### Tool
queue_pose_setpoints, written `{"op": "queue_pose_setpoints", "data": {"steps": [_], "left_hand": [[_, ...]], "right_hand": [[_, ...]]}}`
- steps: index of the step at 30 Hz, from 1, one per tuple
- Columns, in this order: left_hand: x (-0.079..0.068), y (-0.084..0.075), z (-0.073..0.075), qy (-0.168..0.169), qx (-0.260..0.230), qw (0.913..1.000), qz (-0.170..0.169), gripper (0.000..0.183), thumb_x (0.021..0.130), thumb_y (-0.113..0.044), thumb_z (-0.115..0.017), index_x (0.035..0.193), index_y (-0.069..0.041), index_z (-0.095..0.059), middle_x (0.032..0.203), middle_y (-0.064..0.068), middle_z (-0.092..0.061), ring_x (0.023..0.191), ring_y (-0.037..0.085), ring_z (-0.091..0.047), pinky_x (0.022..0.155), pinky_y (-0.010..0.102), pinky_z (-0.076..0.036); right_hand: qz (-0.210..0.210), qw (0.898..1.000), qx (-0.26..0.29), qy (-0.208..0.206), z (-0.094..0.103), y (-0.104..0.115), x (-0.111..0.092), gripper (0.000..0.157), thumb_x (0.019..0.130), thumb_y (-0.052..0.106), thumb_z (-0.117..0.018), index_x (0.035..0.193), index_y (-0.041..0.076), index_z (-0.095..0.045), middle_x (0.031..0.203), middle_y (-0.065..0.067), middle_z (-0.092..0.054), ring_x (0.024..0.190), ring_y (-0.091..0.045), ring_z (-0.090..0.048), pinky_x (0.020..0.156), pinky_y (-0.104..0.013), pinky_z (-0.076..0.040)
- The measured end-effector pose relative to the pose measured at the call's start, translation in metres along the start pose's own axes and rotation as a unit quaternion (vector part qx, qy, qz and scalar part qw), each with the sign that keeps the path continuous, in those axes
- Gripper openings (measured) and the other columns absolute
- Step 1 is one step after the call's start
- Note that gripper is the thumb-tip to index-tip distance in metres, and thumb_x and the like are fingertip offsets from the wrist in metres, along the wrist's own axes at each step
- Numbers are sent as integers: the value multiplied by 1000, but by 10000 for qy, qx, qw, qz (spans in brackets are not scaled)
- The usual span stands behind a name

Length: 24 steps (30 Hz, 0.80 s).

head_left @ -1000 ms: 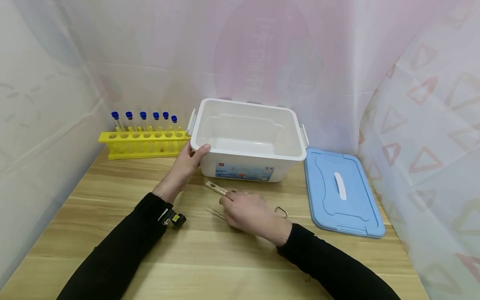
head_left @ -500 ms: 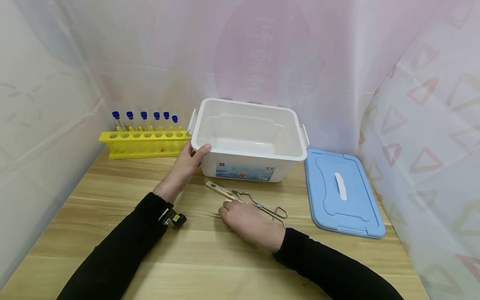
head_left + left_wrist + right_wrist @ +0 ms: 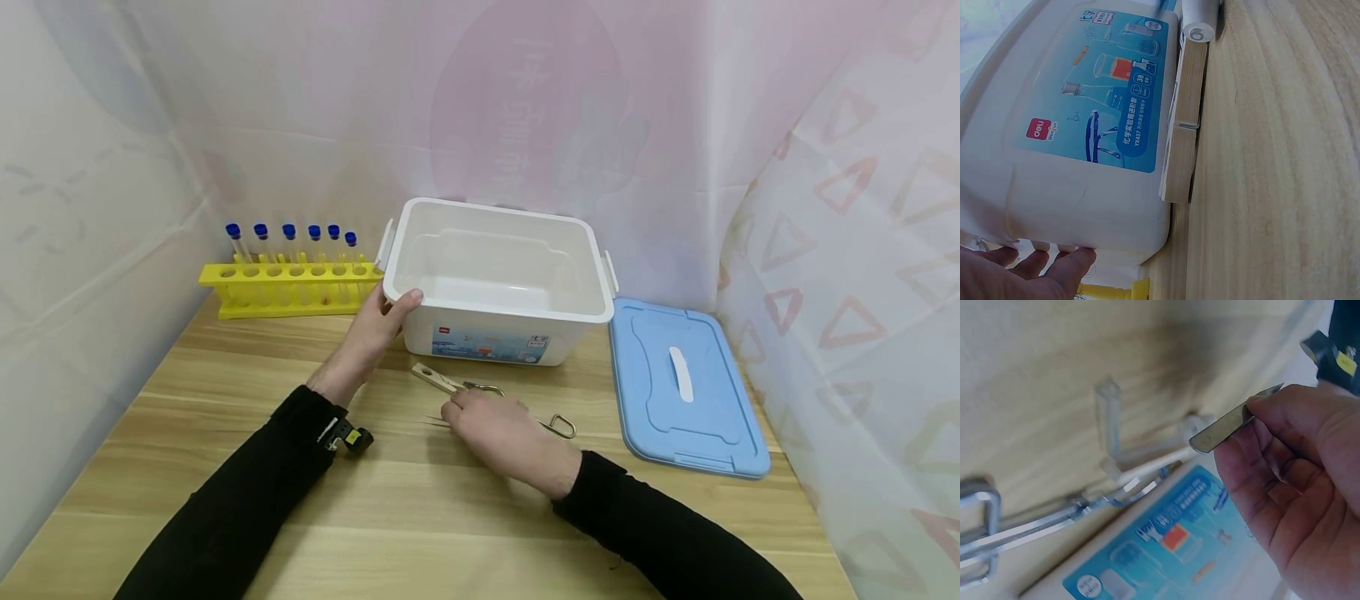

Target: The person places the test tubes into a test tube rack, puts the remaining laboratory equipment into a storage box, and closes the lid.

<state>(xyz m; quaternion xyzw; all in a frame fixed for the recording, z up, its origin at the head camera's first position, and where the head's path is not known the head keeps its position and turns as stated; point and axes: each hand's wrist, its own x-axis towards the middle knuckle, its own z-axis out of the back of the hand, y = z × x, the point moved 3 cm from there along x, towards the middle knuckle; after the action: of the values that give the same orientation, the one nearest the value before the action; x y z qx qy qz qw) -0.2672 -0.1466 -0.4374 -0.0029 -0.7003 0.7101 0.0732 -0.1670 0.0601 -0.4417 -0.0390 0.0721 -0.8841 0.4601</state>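
Note:
In the head view my left hand (image 3: 375,329) grips the front left corner of a white plastic box (image 3: 427,310), thumb over the rim. My right hand (image 3: 506,437) pinches a pair of metal tweezers (image 3: 1222,430) between thumb and fingers, just above the table. Their thin tips point left in the head view, and the broad end shows in the right wrist view. Crucible tongs (image 3: 561,427) lie partly hidden behind this hand. A wooden test tube clamp (image 3: 433,377) lies in front of the box, its right part covered by the hand.
A yellow rack (image 3: 288,273) with several blue-capped test tubes stands left of the box. The blue lid (image 3: 652,400) with a white handle lies flat on its right. A white cylinder (image 3: 1200,22) shows beside the clamp in the left wrist view.
My right hand dropped towards the front, uncovering the tongs, then came back up over them. The tweezers' tips shifted right and their angle flattened. My left hand has stayed on the box.

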Motion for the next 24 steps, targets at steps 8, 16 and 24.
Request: {"op": "queue_pose_setpoints", "data": {"steps": [8,16,24], "left_hand": [[0,0,0,-3,17,10000,17,79,99,-51,-62,165,-27,-25,161,11,-34,146,32,-36,121,57,-27],[0,0,-1,-10,-2,10000,33,80,99,-51,-62,165,-26,-25,161,11,-35,145,31,-37,120,54,-29],[1,1,0,-29,-36,10000,2,79,99,-50,-63,164,-26,-25,159,12,-36,143,32,-39,120,55,-29]], "right_hand": [[-192,9985,299,-421,21,-14,-1,17,100,6,-64,114,14,-68,103,4,-66,91,-12,-64,63,-27,-59],[-409,9926,182,-1130,39,-30,-3,14,94,9,-70,107,14,-70,101,5,-67,92,-11,-65,71,-25,-59],[-539,9864,356,-1509,53,-45,-7,16,96,11,-67,111,13,-71,105,4,-68,97,-14,-66,72,-27,-60]]}}
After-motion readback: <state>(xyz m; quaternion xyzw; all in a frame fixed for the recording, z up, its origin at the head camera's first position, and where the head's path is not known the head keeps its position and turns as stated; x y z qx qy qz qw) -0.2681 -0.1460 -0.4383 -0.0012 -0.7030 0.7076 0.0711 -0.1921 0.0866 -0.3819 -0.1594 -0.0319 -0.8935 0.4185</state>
